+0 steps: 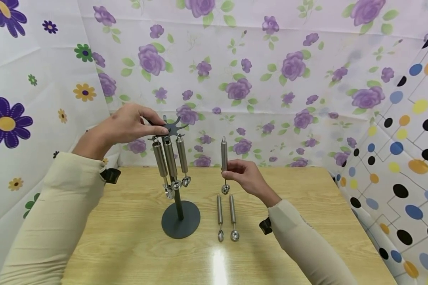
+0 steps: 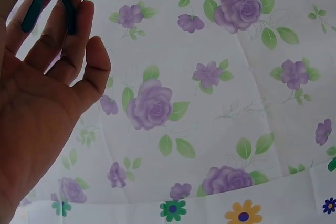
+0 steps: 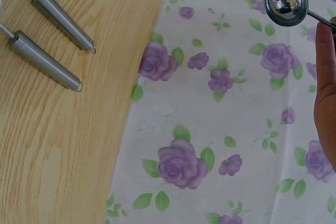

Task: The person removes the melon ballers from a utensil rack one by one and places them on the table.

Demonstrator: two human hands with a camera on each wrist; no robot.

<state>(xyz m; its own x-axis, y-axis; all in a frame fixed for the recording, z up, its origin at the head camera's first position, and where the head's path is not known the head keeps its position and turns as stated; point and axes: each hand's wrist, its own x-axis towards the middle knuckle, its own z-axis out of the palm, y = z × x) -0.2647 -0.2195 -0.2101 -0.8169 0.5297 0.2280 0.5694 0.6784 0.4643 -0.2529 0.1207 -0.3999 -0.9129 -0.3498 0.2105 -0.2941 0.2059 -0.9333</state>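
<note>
My left hand (image 1: 128, 123) pinches the hooked top of a dark rotating-style utensil stand (image 1: 172, 227) between thumb and fingers. Three steel-handled scoops hang from its hooks, the middle one a long-handled scoop (image 1: 170, 156). Right of the stand, my right hand (image 1: 247, 177) holds a steel melon baller (image 1: 224, 153) upright in the air, handle up and bowl down. Its round bowl (image 3: 286, 2), with a small hole, shows in the right wrist view. In the left wrist view, dark prongs (image 2: 35, 9) of the stand's top lie against the left fingers.
Two more steel scoops, a narrow-bowled one (image 1: 219, 209) and a round-bowled one (image 1: 232, 209), lie side by side on the wooden table (image 1: 128, 253), right of the stand's base. Floral cloth (image 1: 207, 79) hangs behind the table, and a dotted cloth (image 1: 406, 170) stands along the right.
</note>
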